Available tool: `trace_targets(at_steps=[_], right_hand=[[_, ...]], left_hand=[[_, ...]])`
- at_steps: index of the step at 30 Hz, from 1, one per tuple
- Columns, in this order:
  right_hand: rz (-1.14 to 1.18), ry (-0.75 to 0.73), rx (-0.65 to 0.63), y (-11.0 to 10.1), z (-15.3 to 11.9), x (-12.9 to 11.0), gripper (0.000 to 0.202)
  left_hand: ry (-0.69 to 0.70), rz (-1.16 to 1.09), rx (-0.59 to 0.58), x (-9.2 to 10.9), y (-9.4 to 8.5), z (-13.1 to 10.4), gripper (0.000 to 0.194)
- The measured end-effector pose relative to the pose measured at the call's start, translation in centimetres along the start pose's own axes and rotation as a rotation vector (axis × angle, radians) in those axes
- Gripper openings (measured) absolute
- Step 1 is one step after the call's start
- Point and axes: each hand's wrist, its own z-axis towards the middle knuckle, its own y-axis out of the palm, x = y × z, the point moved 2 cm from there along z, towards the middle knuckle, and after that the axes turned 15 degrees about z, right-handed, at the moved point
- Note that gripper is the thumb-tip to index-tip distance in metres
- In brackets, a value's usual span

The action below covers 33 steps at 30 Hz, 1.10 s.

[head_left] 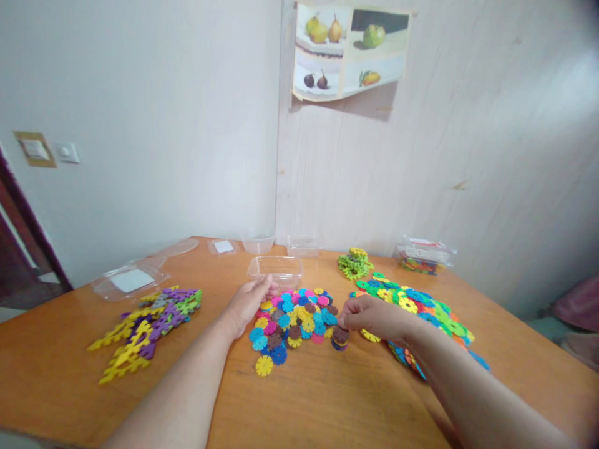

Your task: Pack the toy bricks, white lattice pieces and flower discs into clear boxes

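A heap of small notched plastic discs [294, 315] in pink, blue, yellow and brown lies in the middle of the wooden table. My left hand [250, 304] rests along the heap's left edge, fingers extended toward the front of a clear plastic tub [277, 267]; its fingertips are partly hidden. At the heap's right side, my right hand [360, 315] pinches a brown notched disc [341, 335]. Below this disc are yellow and purple discs, seemingly in a small stack. Whether the brown one touches them is unclear.
Larger colourful notched discs [421, 305] spread beyond my right hand. Yellow, purple and green interlocking pieces [154, 321] lie left. Green pieces [354, 265] and a filled clear box [425, 255] stand toward the back right. Clear lids [131, 279] lie back left, before the wall.
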Motion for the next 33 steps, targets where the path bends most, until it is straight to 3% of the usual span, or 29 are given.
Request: trace_targets(at_steps=[3,9,16,20,25,33], right_hand=[[0.053,0.045,-0.026,0.2,0.5,0.6,0.022],[0.012,-0.082,0.125,1.8,1.9,0.4,0.011],[-0.293,-0.259,0.111,3.7,2.9,-2.1,0.018],[-0.441,-0.249,0.105,4.1,3.9,-2.5,0.027],[-0.482,-0.234,0.09,4.7,5.0,-2.3,0.023],[-0.606,-0.309,0.169,4.1,3.4,-3.8,0.029]], left_hand=[[-0.001,-0.003,0.0,0.1,0.0,-0.1,0.063],[-0.015,0.003,0.009,0.1,0.0,-0.1,0.063],[-0.006,-0.027,0.029,-0.2,-0.1,0.1,0.064],[-0.008,-0.042,0.04,-0.1,-0.2,0.1,0.063],[-0.014,-0.052,0.04,0.0,-0.2,0.0,0.063],[0.006,-0.042,0.028,-0.3,-0.1,0.2,0.063]])
